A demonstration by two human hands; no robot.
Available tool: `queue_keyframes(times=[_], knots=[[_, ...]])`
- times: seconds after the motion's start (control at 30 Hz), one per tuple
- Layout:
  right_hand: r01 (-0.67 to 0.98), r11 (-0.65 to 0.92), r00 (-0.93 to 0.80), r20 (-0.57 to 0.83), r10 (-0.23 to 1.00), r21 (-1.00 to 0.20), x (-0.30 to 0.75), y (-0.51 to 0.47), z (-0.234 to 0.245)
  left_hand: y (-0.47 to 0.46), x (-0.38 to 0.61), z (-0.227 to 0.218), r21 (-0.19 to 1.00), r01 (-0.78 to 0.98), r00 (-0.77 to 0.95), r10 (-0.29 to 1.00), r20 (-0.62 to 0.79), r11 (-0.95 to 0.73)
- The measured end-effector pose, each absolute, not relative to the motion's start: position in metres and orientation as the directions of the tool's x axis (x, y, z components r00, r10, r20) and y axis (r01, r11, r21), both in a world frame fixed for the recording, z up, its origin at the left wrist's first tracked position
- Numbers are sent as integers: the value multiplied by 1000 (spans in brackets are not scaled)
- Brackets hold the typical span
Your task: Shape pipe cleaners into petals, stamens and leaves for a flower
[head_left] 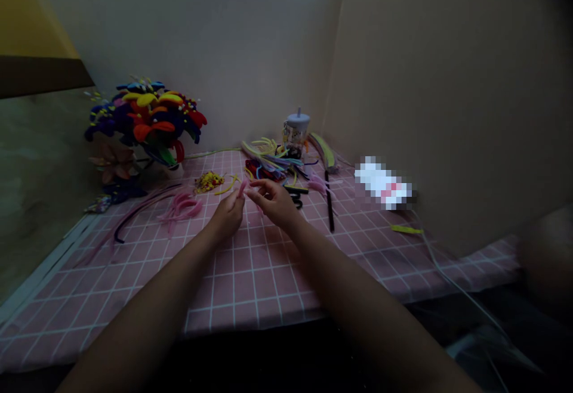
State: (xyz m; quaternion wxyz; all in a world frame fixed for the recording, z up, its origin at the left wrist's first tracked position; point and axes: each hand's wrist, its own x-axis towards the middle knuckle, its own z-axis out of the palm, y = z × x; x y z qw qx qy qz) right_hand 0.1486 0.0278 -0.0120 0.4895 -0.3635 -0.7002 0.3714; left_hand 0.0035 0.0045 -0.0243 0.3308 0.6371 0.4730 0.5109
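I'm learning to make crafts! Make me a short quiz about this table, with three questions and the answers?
1. What colour is the fuzzy pipe cleaner between the left hand and the right hand?
2. True or false: the bunch of pipe-cleaner flowers is to the left of the hands.
3. Which is nearer the hands: the lidded cup with a straw or the heap of small yellow bits?

Key: 1. Pink. 2. True. 3. The heap of small yellow bits.

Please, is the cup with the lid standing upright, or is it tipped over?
Upright: the lidded cup stands straight behind the pipe cleaners, its lid level.
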Motion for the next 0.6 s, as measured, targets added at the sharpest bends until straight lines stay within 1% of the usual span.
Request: queue_keyframes(times=[0.03,0.1,0.17,0.27,0.47,0.6], knots=[[119,446,-274,402,874,-887,149,28,-11,4,4,-24,867,333,59,926,373,-371],[63,421,-308,383,871,-905,147,28,-11,2,7,-24,800,438,135,910,392,-410],[-4,410,-328,388,861,-912,146,27,-11,1,10,-23,757,489,192,900,391,-433],[-81,414,-328,416,848,-907,145,27,-12,0,12,-22,714,536,228,892,391,-450],[-32,444,-326,429,843,-896,148,29,-15,-1,11,-23,667,603,251,898,362,-438],[-65,422,-323,419,848,-904,148,30,-14,-2,11,-22,643,620,268,891,366,-450]])
